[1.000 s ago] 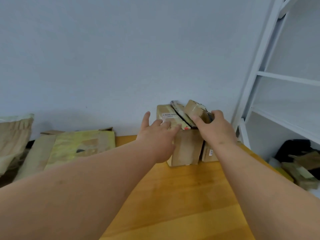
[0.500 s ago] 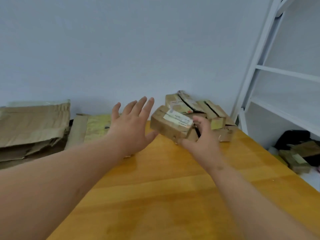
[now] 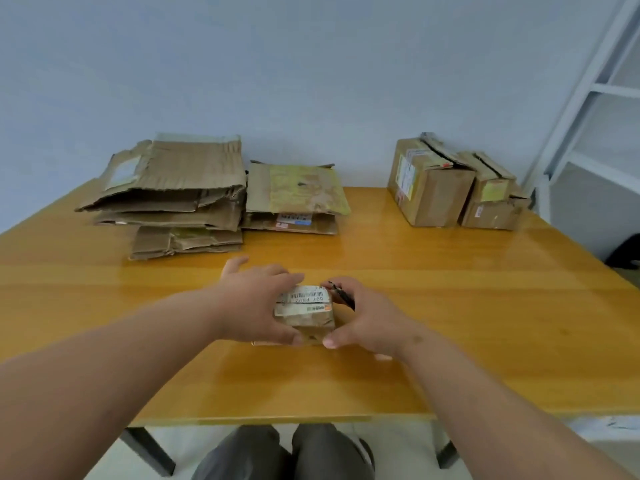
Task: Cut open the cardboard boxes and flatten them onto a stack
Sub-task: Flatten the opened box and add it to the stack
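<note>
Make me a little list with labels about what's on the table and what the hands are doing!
table: yellow wooden top
small box: taped cardboard with a barcode label, sitting on the table in front of the person
left hand: holds the small box's left side
right hand: holds the right side, a thin dark tool tucked in its fingers
flattened stacks: two piles of flat cardboard at the back left
uncut boxes: closed boxes at the back right, by the wall
cutting: not started on the small box
</note>
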